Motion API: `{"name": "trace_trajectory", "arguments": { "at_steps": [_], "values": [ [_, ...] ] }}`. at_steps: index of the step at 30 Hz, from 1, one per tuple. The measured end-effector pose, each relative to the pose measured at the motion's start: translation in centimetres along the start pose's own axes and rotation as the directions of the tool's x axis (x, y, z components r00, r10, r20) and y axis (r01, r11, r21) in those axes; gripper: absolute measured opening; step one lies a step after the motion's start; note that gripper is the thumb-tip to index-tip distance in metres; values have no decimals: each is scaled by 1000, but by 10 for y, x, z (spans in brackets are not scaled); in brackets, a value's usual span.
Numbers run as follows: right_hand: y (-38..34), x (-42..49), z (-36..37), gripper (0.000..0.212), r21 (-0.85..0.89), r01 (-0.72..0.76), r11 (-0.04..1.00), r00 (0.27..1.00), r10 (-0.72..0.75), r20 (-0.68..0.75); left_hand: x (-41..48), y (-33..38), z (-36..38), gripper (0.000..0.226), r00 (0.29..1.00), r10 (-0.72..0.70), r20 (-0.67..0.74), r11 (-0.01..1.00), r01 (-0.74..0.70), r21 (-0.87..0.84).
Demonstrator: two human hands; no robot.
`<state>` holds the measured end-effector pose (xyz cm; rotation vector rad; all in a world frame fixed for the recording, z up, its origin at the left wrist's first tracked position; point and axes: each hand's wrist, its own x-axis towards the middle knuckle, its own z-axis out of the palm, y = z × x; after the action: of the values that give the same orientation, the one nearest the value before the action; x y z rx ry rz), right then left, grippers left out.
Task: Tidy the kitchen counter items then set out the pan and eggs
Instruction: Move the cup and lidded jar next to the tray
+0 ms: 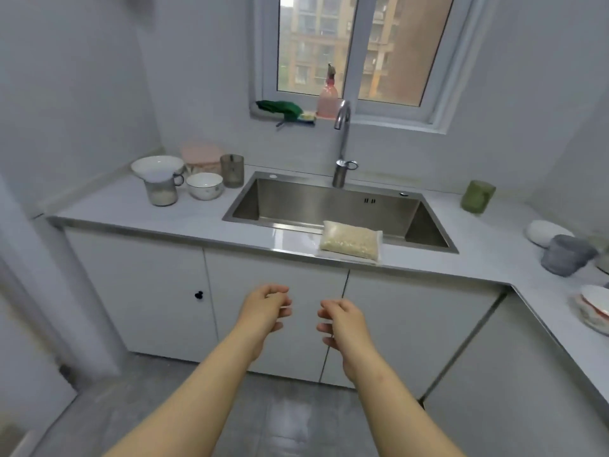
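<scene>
A white kitchen desk wraps a steel sink below the window. A bag of rice lies on its front edge, overlapping the sink rim. Our left hand and right hand hover before the cabinet doors, fingers loosely curled, holding nothing.

Left hand & right hand, loosely curled, empty, below counter w/ rice bag by sink.

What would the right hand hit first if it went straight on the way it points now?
Most likely the front edge of the counter, just left of the rice bag. But the right hand sits lower, before the cabinet door, so it might meet that instead. Depth is unclear.
</scene>
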<state>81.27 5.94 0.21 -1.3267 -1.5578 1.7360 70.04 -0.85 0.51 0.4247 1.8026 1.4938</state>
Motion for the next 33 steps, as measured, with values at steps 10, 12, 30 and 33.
{"name": "trace_trajectory", "arguments": {
  "at_steps": [10, 12, 30, 33],
  "values": [
    [-80, 141, 136, 13, -26, 58, 998, 967, -49, 251, 139, 70, -93, 16, 967, 14, -256, 998, -29, -54],
    [-84, 158, 160, 13, -38, 55, 998, 958, -42, 285, 158, 71, -110, 16, 957, -3, -290, 998, -15, -61],
    [-122, 293, 365, 11, 1, -106, 994, 984, 105, 142, 379, 101, -302, 21, 891, 194, -410, 928, -32, 371],
    [-128, 306, 383, 12, 14, -105, 994, 991, 104, 82, 405, 119, -317, 43, 840, 365, -402, 806, -69, 588]
  ]
}}
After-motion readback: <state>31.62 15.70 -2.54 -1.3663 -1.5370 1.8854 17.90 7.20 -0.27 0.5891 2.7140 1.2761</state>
